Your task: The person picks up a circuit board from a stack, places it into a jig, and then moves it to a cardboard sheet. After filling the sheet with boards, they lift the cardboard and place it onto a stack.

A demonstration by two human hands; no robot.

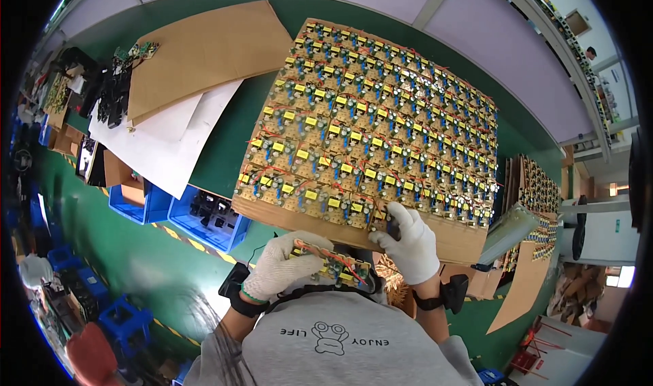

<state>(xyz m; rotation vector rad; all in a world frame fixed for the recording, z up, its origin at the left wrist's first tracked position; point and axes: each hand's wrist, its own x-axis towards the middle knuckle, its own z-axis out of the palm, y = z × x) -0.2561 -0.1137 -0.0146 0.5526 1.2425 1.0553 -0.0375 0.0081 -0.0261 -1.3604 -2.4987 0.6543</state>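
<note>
My left hand, in a white knit glove, is closed on a strip of circuit boards with red wires and yellow parts, held close to my body. In a white glove too, my right hand is at the near edge of the laid-out boards. Its thumb and forefinger are round the end of a circuit board, partly hidden by the fingers. Many similar circuit boards lie in tight rows on a cardboard sheet on the bench.
Left on the green bench are a brown cardboard sheet, white sheets and black cables. Below stands a blue bin of black parts. More boards and a rolled plastic piece are at the right.
</note>
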